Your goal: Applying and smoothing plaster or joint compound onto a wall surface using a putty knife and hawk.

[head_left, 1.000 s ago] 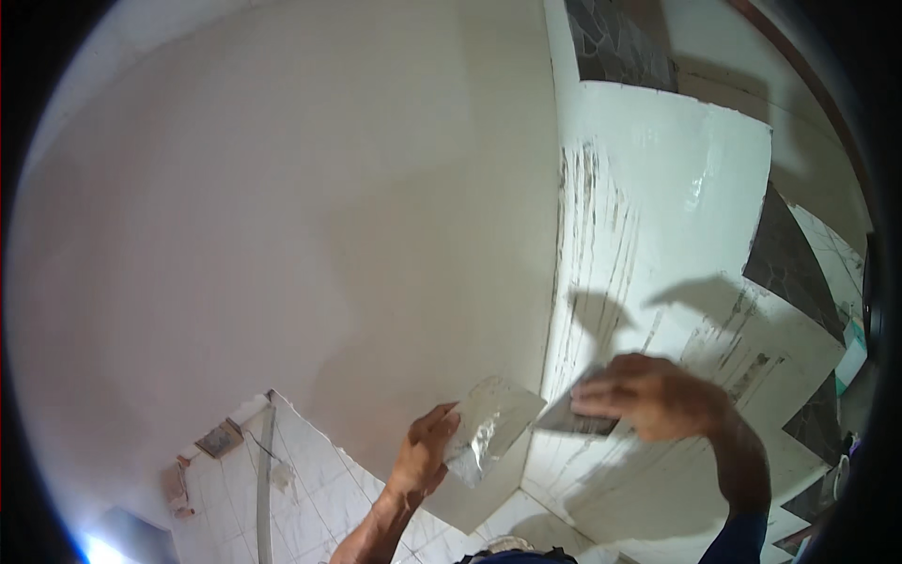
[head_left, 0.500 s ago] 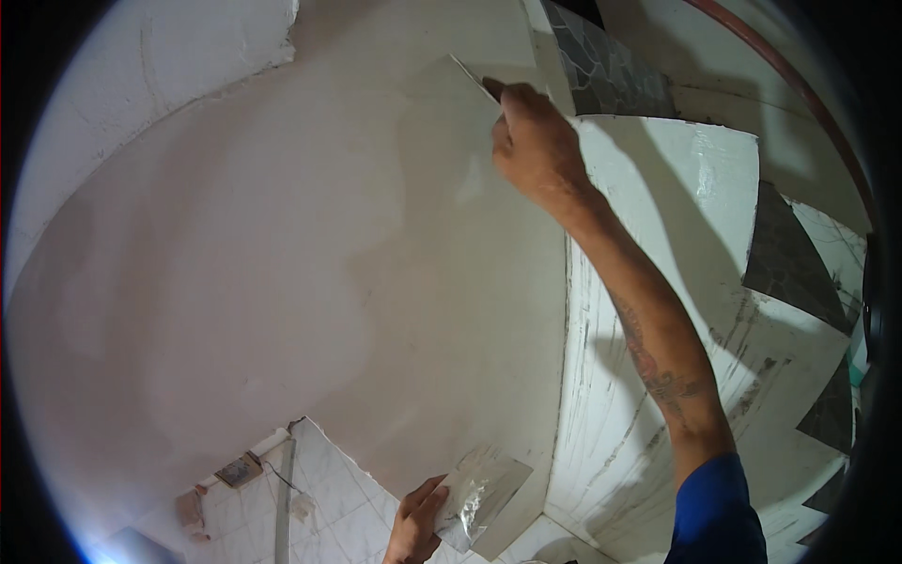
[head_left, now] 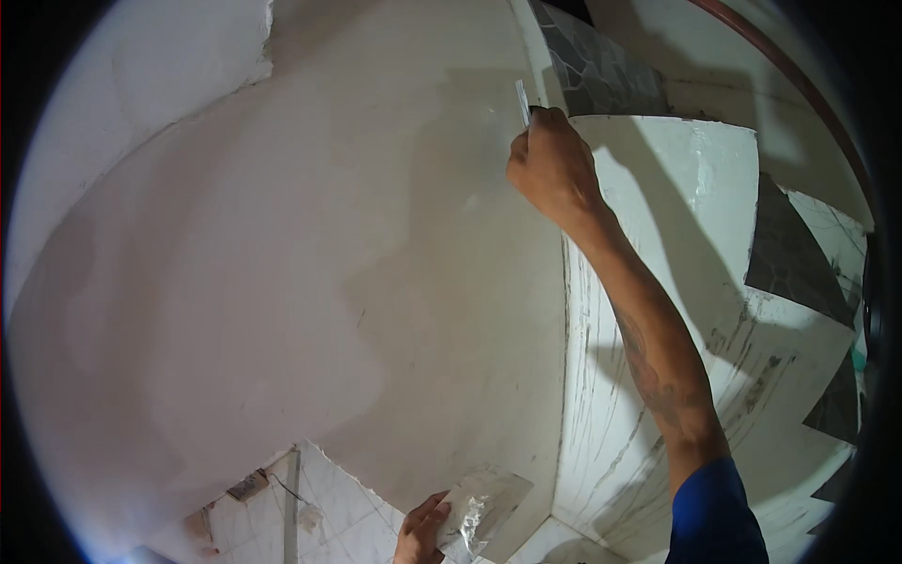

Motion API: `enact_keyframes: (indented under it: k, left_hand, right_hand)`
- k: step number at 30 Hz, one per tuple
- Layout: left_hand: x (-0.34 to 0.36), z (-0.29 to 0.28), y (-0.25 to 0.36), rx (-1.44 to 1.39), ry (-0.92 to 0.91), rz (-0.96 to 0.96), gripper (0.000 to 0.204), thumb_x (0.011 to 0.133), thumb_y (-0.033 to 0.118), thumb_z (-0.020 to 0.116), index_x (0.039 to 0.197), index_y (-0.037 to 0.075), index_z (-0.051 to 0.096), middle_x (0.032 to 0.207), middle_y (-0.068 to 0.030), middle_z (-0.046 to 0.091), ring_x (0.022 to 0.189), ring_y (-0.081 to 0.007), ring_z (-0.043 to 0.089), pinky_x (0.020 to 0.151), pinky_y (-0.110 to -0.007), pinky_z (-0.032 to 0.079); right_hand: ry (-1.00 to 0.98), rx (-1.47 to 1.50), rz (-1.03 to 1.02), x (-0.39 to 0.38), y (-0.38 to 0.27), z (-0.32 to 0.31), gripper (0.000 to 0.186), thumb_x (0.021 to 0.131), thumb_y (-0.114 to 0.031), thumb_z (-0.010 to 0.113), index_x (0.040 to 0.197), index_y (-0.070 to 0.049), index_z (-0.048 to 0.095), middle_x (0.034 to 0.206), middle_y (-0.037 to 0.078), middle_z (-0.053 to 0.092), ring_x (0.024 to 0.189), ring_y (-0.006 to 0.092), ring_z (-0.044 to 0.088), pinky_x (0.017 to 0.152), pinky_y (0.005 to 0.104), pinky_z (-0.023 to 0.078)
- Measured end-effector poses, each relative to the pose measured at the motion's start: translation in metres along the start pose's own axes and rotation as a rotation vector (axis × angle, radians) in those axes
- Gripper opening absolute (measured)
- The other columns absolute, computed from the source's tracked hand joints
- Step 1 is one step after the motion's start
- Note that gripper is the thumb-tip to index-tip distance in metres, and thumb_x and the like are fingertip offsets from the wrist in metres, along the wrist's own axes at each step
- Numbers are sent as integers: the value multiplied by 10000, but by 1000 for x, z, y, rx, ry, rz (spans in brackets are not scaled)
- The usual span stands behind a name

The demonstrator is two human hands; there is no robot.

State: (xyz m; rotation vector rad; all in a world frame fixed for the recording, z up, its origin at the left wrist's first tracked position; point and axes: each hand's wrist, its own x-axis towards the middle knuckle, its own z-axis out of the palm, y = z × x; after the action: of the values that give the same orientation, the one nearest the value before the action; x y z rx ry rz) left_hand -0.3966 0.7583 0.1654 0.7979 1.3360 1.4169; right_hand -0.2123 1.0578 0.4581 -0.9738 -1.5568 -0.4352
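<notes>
With its arm stretched up, my right hand (head_left: 556,167) is closed around a putty knife (head_left: 522,101). The knife's thin blade shows nearly edge-on, at the pale plastered wall (head_left: 272,244) close to its right-hand corner. Low in the view, my left hand (head_left: 422,531) grips the edge of a flat metal plate (head_left: 505,495). A shiny whitish smear of putty (head_left: 473,510) lies on that plate. Shadows of my arm and body fall across the wall.
A white side panel (head_left: 620,451) streaked with dark marks runs down the right, beside grey stone-patterned steps (head_left: 799,254). A brown rail (head_left: 808,85) curves at the upper right. White marbled tiles (head_left: 343,503) and a small open wall box (head_left: 249,485) are at the lower left.
My right hand and the putty knife have moved right toward the wall's corner, and the blade has turned more upright. The left hand with the plate has barely shifted.
</notes>
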Motion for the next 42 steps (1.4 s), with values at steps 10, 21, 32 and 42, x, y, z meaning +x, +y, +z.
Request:
enact_keyframes:
  k: [10,21,32,42]
  left_hand:
    - [29,-27,-46,216,-37,82,523,970,298,608,1383,-13,530,1289,-187,618,1150,-285,590,952,-386,477]
    - [1,-4,-6,70,34,-108,523,961,359,619,1385,58,557,1429,-178,516,1363,-299,425,1087,-407,369]
    - [12,-17,-29,372,-69,181,526,955,365,613,1399,91,552,1475,-184,475,1411,-338,366,1134,-488,289]
    - [16,-32,-47,209,-28,51,566,941,364,640,1407,59,534,1444,-174,502,1344,-344,441,1046,-544,391]
  right_hand:
    - [-129,107,-549,-44,-91,-18,252,869,-20,589,1120,-8,578,1083,146,573,1031,326,598,811,411,568]
    - [177,86,-194,30,-49,11,198,827,-94,619,993,13,606,1000,175,609,957,347,617,784,469,538]
    - [289,428,-439,-26,-44,-15,261,869,58,547,1116,7,616,1068,141,642,995,331,641,861,416,542]
    - [76,225,-476,-68,-90,10,269,833,-30,630,1093,40,615,1061,141,556,960,309,586,791,404,568]
